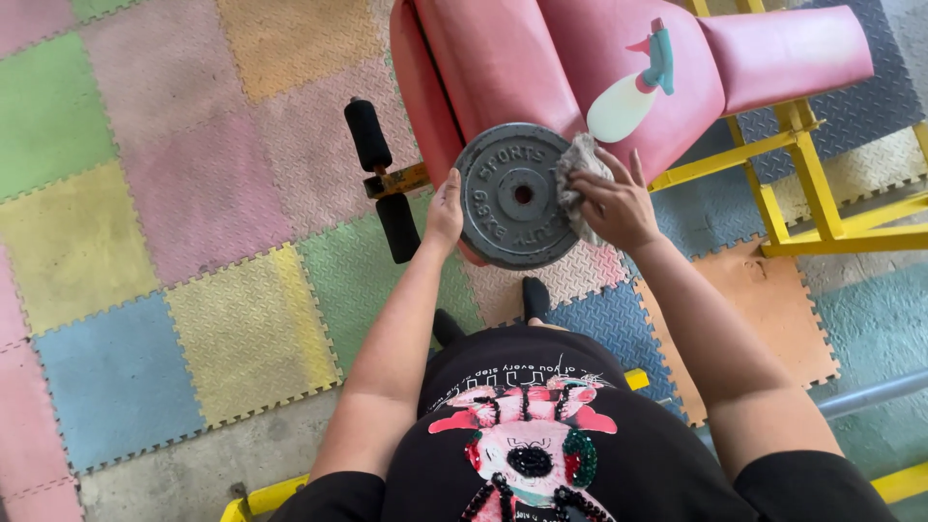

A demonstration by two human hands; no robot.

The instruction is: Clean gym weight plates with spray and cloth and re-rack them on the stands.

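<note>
A round grey iron weight plate (507,208) with a centre hole stands on edge against the end of a red padded bench (522,58). My left hand (446,208) grips the plate's left rim and steadies it. My right hand (614,205) presses a crumpled grey cloth (576,169) against the plate's right face. A spray bottle (633,89) with a white body and teal and pink trigger lies on the bench pad, just above my right hand.
The bench has a yellow metal frame (807,169) at right and black foam rollers (382,179) at left. Coloured interlocking foam mats (193,222) cover the floor, with bare concrete (203,474) near my feet. A grey bar (870,394) lies at lower right.
</note>
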